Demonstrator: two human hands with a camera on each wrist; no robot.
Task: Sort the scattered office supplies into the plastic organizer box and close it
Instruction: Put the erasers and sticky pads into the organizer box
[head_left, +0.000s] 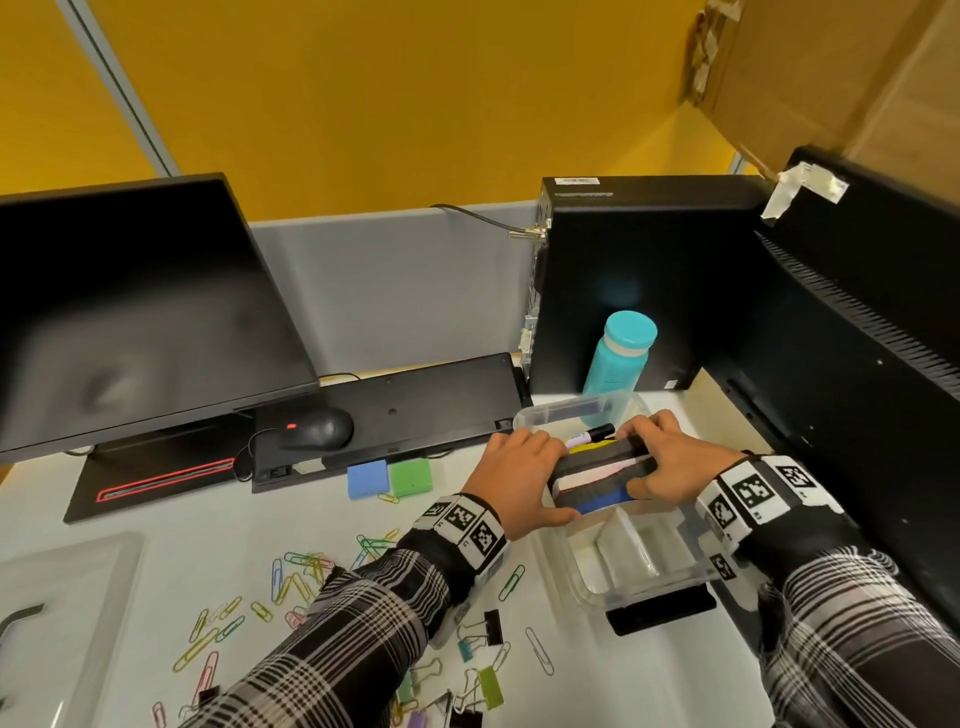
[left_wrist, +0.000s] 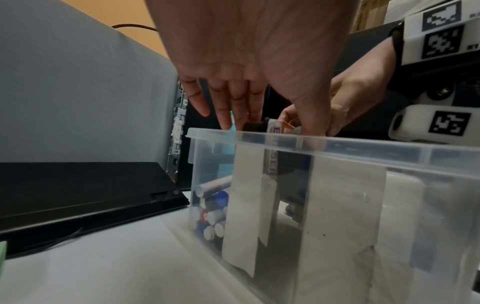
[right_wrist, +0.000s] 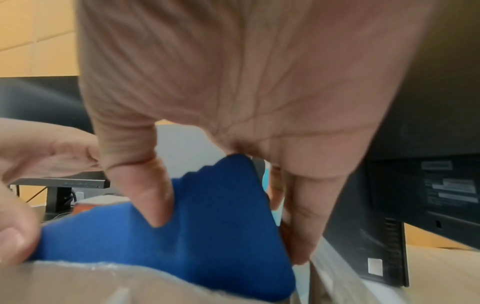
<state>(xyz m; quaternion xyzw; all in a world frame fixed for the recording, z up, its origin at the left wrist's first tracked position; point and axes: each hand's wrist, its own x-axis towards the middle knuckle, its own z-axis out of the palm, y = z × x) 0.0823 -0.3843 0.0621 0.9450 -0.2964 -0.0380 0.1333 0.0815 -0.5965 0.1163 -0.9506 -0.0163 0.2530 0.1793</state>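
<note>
A stack of whiteboard erasers (head_left: 597, 475), black felt with pink and blue backs, sits partly down in the middle of the clear plastic organizer box (head_left: 649, 587). My left hand (head_left: 556, 480) grips the stack's left end and my right hand (head_left: 631, 460) grips its right end. In the left wrist view the left hand (left_wrist: 272, 125) reaches over the box rim (left_wrist: 337, 144), and an eraser (left_wrist: 271, 164) stands on edge inside. The right hand (right_wrist: 228, 236) pinches the blue eraser (right_wrist: 130, 246) between thumb and fingers. Markers (head_left: 592, 434) lie in the far compartment.
Coloured paper clips (head_left: 296, 577) and binder clips (head_left: 488, 680) are scattered on the table to the left of the box. Blue (head_left: 368, 479) and green (head_left: 411, 477) sticky pads lie by the keyboard. The box lid (head_left: 62, 613) is at far left. A teal bottle (head_left: 618, 353) stands behind the box.
</note>
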